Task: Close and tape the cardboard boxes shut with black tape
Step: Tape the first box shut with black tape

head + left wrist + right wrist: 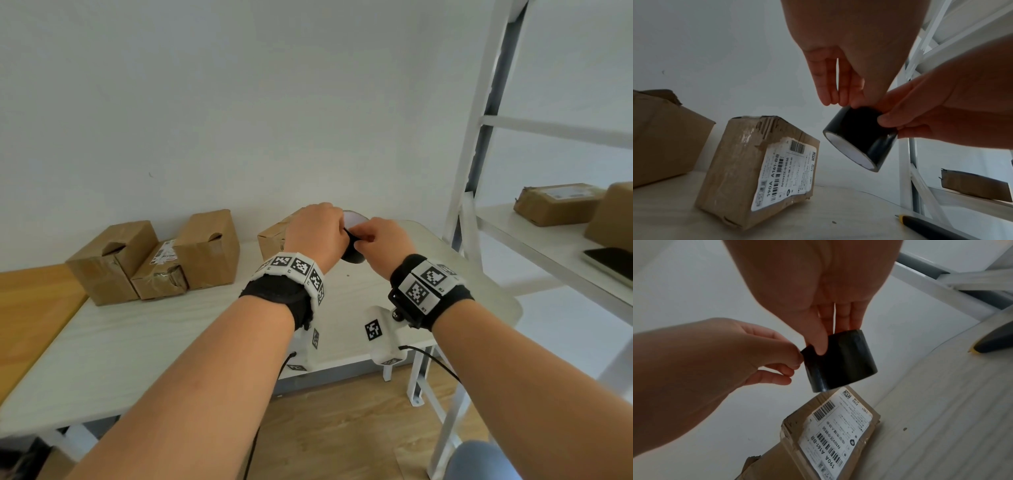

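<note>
A roll of black tape (pixel 352 256) hangs in the air between both hands, above the white table (pixel 137 342). My right hand (pixel 363 240) grips the roll (pixel 840 360), thumb on its front and fingers behind. My left hand (pixel 342 233) pinches the tape at the roll's near edge (pixel 804 352) with thumb and forefinger. The roll's white core (pixel 849 151) faces down and left. Just below it stands a brown cardboard box (pixel 760 170) with a white shipping label (pixel 838 426), mostly hidden behind my left hand in the head view (pixel 272 236).
Three more cardboard boxes (pixel 113 263) (pixel 161 274) (pixel 209 250) sit at the table's back left. A black tool with a yellow tip (pixel 931 227) lies on the table to the right. A white shelf (pixel 548 246) on the right carries a taped box (pixel 555 204) and a dark flat device (pixel 609 263).
</note>
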The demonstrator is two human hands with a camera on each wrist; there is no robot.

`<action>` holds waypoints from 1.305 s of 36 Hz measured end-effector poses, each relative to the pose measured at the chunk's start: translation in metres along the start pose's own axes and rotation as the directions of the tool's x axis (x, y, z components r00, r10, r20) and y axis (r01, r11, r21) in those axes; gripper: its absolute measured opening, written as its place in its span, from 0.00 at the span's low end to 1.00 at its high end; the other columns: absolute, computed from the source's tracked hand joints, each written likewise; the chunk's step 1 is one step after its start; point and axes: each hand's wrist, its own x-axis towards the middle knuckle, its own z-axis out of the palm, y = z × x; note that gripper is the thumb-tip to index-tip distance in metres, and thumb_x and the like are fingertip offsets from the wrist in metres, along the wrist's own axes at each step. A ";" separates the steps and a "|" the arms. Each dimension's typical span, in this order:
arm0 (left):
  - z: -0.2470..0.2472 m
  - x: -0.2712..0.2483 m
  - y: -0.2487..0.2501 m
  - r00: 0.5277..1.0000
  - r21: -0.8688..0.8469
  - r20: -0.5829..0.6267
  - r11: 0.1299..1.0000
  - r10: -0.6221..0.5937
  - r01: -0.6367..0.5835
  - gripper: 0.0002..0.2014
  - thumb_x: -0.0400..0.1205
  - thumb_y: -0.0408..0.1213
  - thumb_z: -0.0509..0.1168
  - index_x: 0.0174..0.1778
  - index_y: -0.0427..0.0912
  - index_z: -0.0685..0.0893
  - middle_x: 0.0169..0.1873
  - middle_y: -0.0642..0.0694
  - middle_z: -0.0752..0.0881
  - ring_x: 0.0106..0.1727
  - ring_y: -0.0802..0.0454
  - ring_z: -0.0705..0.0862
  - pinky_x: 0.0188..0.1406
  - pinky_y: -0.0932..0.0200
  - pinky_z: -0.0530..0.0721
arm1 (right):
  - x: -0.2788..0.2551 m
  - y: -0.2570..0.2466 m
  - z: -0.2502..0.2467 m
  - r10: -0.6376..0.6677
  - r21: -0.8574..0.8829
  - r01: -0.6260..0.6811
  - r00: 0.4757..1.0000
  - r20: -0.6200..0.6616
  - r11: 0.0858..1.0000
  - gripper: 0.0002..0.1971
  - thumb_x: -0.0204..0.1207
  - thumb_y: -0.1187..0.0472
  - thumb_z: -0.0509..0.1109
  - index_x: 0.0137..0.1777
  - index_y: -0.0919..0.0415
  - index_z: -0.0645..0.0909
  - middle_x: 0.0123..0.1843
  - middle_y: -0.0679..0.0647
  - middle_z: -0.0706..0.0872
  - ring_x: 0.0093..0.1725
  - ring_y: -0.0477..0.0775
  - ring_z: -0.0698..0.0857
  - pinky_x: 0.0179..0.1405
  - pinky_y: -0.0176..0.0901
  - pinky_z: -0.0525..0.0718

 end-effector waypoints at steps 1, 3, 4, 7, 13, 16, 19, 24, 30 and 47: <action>0.000 0.000 0.000 1.000 -0.004 0.010 1.000 0.001 -0.001 0.06 0.75 0.34 0.59 0.34 0.44 0.80 0.36 0.50 0.79 0.39 0.49 0.77 0.37 0.55 0.77 | 0.000 0.000 0.000 -0.011 -0.014 0.012 1.000 0.003 1.000 0.17 0.76 0.72 0.62 0.55 0.55 0.88 0.37 0.42 0.78 0.45 0.49 0.77 0.33 0.23 0.65; -0.001 0.000 -0.001 1.000 -0.010 0.031 1.000 0.002 -0.002 0.05 0.73 0.34 0.60 0.31 0.45 0.77 0.33 0.50 0.78 0.38 0.48 0.77 0.36 0.54 0.78 | 0.001 0.001 0.000 -0.026 -0.032 0.027 1.000 0.011 0.999 0.17 0.76 0.71 0.62 0.55 0.55 0.88 0.37 0.43 0.76 0.45 0.49 0.76 0.33 0.22 0.64; 0.000 0.000 0.000 0.999 -0.013 0.040 1.000 0.002 -0.002 0.05 0.72 0.35 0.61 0.31 0.44 0.77 0.32 0.50 0.78 0.38 0.48 0.77 0.36 0.53 0.78 | 0.001 0.002 0.000 -0.031 -0.036 0.032 0.999 0.018 0.999 0.17 0.76 0.71 0.62 0.55 0.55 0.89 0.36 0.42 0.76 0.44 0.48 0.76 0.32 0.22 0.64; 0.001 -0.001 -0.002 0.999 -0.028 0.043 1.000 0.002 -0.001 0.06 0.72 0.37 0.62 0.29 0.45 0.74 0.31 0.51 0.77 0.37 0.49 0.76 0.33 0.55 0.74 | 0.001 0.003 0.001 -0.040 -0.021 0.041 0.998 0.041 0.999 0.18 0.76 0.71 0.62 0.56 0.54 0.88 0.33 0.37 0.75 0.38 0.44 0.76 0.30 0.23 0.66; -0.002 -0.002 -0.004 0.989 -0.122 0.147 0.992 -0.016 0.034 0.07 0.73 0.39 0.65 0.31 0.45 0.74 0.30 0.52 0.76 0.33 0.51 0.75 0.27 0.60 0.66 | 0.003 0.009 0.005 -0.013 0.010 0.012 0.998 0.058 1.000 0.16 0.78 0.68 0.62 0.56 0.54 0.87 0.42 0.45 0.83 0.46 0.50 0.80 0.37 0.31 0.69; -0.004 -0.001 -0.004 0.982 -0.175 0.187 0.983 -0.023 0.056 0.06 0.73 0.38 0.65 0.32 0.43 0.77 0.32 0.48 0.81 0.34 0.48 0.78 0.28 0.59 0.71 | 0.004 0.010 0.003 0.032 0.037 -0.033 0.998 0.047 0.999 0.15 0.79 0.66 0.63 0.60 0.55 0.86 0.50 0.50 0.87 0.49 0.49 0.81 0.47 0.36 0.72; -0.006 0.000 -0.008 0.984 -0.239 0.167 0.965 -0.065 0.105 0.03 0.74 0.38 0.66 0.37 0.43 0.82 0.37 0.47 0.85 0.39 0.48 0.83 0.40 0.51 0.82 | 0.004 0.011 0.002 0.056 0.054 -0.057 0.998 0.022 0.997 0.14 0.80 0.64 0.64 0.62 0.56 0.85 0.53 0.52 0.87 0.50 0.50 0.81 0.48 0.37 0.72; -0.004 0.001 -0.011 0.983 -0.286 0.136 0.945 -0.122 0.157 0.04 0.76 0.41 0.64 0.42 0.49 0.83 0.41 0.53 0.85 0.44 0.53 0.83 0.49 0.49 0.85 | 0.006 0.014 0.002 0.052 0.078 -0.052 0.999 0.009 0.996 0.12 0.80 0.62 0.64 0.60 0.58 0.84 0.51 0.53 0.87 0.48 0.50 0.82 0.42 0.36 0.73; -0.005 0.002 -0.018 0.981 -0.344 0.074 0.919 -0.179 0.193 0.10 0.78 0.36 0.66 0.54 0.45 0.84 0.53 0.51 0.84 0.53 0.54 0.83 0.52 0.61 0.79 | 0.007 0.017 0.001 0.083 0.085 -0.082 0.996 -0.016 0.993 0.12 0.80 0.63 0.64 0.60 0.59 0.84 0.52 0.54 0.87 0.47 0.50 0.81 0.45 0.38 0.73; -0.002 -0.001 -0.004 0.990 -0.216 0.109 0.970 -0.093 0.115 0.06 0.82 0.38 0.63 0.48 0.44 0.86 0.47 0.48 0.86 0.48 0.50 0.83 0.51 0.54 0.81 | 0.003 0.012 0.001 0.075 0.089 -0.070 0.996 -0.047 0.994 0.11 0.80 0.62 0.64 0.59 0.59 0.84 0.50 0.52 0.87 0.46 0.48 0.81 0.37 0.33 0.73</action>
